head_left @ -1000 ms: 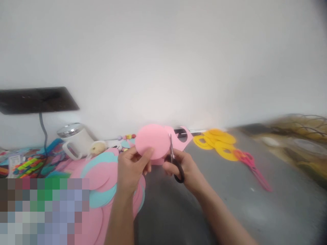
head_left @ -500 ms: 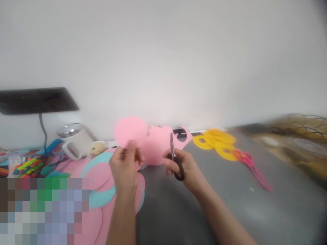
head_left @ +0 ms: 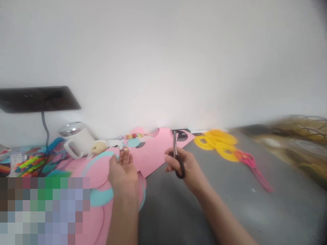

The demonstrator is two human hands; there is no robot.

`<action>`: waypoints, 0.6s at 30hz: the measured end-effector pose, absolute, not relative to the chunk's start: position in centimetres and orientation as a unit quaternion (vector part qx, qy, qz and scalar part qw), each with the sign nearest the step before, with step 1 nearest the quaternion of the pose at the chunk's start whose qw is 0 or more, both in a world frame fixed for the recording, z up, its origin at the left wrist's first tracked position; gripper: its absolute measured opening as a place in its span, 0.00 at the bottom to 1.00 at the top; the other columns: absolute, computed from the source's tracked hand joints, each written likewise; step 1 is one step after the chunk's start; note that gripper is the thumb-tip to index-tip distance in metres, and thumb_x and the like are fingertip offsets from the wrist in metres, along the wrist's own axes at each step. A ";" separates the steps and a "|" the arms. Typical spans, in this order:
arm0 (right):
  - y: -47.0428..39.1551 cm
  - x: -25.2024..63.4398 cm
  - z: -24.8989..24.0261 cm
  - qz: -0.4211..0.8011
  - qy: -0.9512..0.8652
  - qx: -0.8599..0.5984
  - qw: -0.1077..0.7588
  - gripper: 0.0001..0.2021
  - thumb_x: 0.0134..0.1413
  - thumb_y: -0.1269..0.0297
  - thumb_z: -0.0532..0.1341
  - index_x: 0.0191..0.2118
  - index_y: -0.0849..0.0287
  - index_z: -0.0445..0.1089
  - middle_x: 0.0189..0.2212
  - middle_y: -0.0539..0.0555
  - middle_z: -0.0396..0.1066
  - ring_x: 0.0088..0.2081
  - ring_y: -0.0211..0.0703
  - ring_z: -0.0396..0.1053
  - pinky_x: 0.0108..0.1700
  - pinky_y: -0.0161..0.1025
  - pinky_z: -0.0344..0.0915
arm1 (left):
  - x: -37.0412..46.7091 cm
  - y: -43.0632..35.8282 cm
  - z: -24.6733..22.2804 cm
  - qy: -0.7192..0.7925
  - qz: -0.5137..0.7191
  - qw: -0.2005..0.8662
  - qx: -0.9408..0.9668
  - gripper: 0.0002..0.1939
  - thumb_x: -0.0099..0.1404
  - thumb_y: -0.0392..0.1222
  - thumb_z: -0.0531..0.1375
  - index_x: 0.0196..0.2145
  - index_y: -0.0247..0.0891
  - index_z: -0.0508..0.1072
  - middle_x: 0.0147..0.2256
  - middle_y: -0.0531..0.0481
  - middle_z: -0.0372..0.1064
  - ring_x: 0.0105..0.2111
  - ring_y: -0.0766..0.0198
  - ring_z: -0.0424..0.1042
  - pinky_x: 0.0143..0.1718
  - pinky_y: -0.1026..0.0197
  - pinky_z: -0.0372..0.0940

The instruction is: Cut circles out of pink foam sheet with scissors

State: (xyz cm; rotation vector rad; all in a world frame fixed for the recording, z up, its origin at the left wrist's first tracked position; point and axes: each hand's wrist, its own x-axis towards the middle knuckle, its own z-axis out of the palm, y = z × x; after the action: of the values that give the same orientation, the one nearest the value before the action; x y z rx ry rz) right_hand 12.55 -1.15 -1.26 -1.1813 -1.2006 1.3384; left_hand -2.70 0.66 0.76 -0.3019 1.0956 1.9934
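My left hand [head_left: 124, 170] is palm up with its fingers apart and nothing in it, over the pile of pink paper circles [head_left: 98, 170] and blue ones [head_left: 102, 197]. Black-handled scissors [head_left: 180, 166] are in my right hand [head_left: 186, 166], their blades pointing up and looking closed. Behind and between the hands lies a pink sheet [head_left: 153, 151] with round cut-outs. A small blue circle [head_left: 133, 142] rests near its left part.
Yellow paper rings [head_left: 217, 139] and pink scissors [head_left: 255, 170] lie on the grey table [head_left: 173, 211] at the right. A white mug [head_left: 79, 141], a small cream figure [head_left: 98, 147] and colourful items [head_left: 29, 166] stand or lie at the left, below a dark screen [head_left: 38, 99].
The pink circle has left my left hand, which has opened and turned palm up. The pink sheet behind shows more fully. My right hand has barely moved with the scissors.
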 end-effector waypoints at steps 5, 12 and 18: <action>-0.6 12.6 -1.8 0.533 -0.443 -0.512 0.507 0.17 0.42 0.53 0.65 0.34 0.60 0.68 0.18 0.47 0.64 0.25 0.38 0.64 0.31 0.36 0.60 | -2.5 0.7 0.4 0.507 0.767 0.383 -0.085 0.03 0.59 0.30 0.53 0.29 0.35 0.64 0.35 0.53 0.66 0.40 0.66 0.73 0.56 0.51 0.58; -0.8 12.8 0.1 0.547 -0.445 -0.515 0.487 0.11 0.39 0.57 0.64 0.23 0.60 0.66 0.21 0.50 0.64 0.26 0.38 0.61 0.29 0.35 0.57 | -2.6 0.5 0.6 0.503 0.761 0.404 -0.072 0.03 0.58 0.31 0.55 0.30 0.37 0.64 0.32 0.52 0.64 0.34 0.66 0.71 0.44 0.51 0.67; -0.6 12.7 -0.5 0.554 -0.448 -0.482 0.511 0.10 0.44 0.59 0.62 0.22 0.60 0.65 0.22 0.51 0.64 0.28 0.39 0.61 0.31 0.36 0.58 | -2.2 0.7 0.4 0.494 0.720 0.488 -0.025 0.05 0.58 0.37 0.60 0.28 0.36 0.66 0.26 0.51 0.65 0.29 0.68 0.70 0.36 0.61 0.70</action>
State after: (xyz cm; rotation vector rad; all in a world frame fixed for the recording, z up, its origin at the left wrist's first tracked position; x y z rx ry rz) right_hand 12.69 -0.63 -0.49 -1.1591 -1.0790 1.3329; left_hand -2.23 0.70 0.40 -0.0619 1.2000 1.7495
